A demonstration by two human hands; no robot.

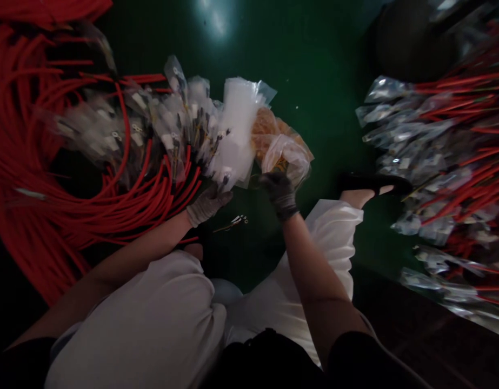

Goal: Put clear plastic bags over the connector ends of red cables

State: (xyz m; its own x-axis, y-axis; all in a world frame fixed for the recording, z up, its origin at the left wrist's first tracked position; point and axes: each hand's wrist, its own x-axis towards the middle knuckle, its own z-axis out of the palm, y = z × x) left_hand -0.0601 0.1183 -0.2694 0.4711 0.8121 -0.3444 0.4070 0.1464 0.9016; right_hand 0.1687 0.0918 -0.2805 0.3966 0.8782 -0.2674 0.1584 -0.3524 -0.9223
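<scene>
My left hand (pixel 210 205), in a grey glove, is at the lower edge of a stack of clear plastic bags (pixel 235 124); its fingers are bent near a dark cable end, and what they grip is too dim to tell. My right hand (pixel 279 193), also gloved, has its fingers curled together just below an open bag of orange-brown rubber bands (pixel 273 127). Anything between those fingers is too small to make out. Red cables (pixel 152 200) with bagged ends (pixel 172 124) lie beside the stack on the left.
More red cables with bagged ends (pixel 419 124) lie along the right side. A few small metal terminals (pixel 239 220) rest on the green floor (pixel 326 65) between my hands and legs. My shoe (pixel 374 183) is near the right-hand cables. A dark round object (pixel 415 43) stands at the upper right.
</scene>
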